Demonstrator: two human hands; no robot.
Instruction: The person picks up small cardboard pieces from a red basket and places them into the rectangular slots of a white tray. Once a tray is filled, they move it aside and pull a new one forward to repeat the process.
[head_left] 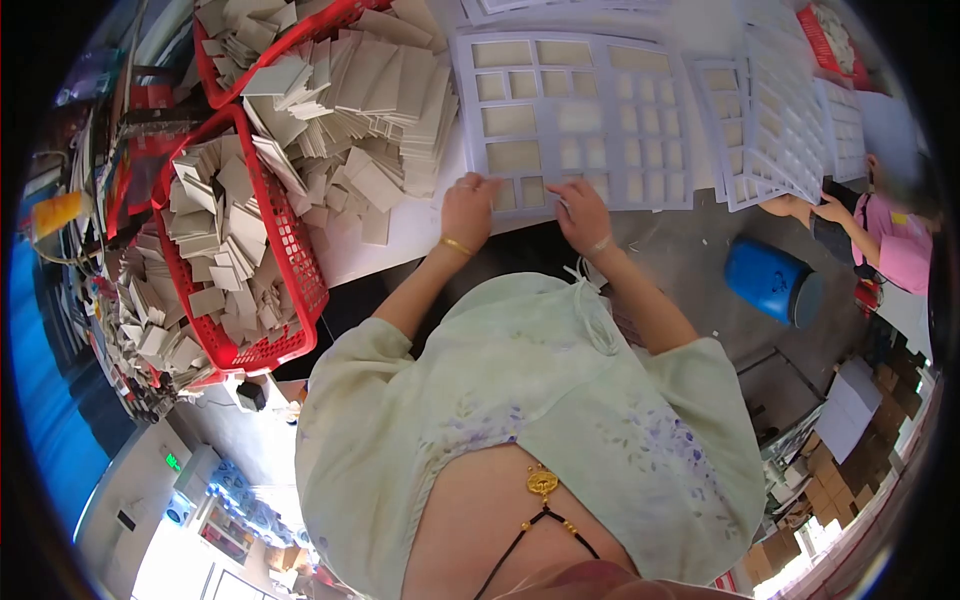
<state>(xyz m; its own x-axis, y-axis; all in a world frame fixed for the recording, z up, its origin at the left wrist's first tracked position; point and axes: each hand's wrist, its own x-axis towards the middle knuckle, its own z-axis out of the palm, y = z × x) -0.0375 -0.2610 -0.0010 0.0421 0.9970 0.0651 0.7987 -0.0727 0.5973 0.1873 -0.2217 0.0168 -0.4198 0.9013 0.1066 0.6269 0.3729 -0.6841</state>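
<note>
In front of me lies a white sheet with rectangular windows (610,130) of several sizes, most filled with cream-grey card pieces. My left hand (467,212), with a gold bangle at the wrist, rests at the sheet's near left corner, fingers loosely bent on its edge. My right hand (582,216) touches the near edge around the middle, index finger stretched toward a small window and thumb apart from it. Neither hand visibly holds a piece. Piles of cream-grey card pieces (372,85) stand on the white table (365,255) left of the sheet.
A red basket (295,240) of card pieces is at the table's left, with another red basket (285,45) behind it. More windowed white sheets (770,115) lie to the right, near a person in pink (893,235). A blue barrel (765,282) stands on the floor.
</note>
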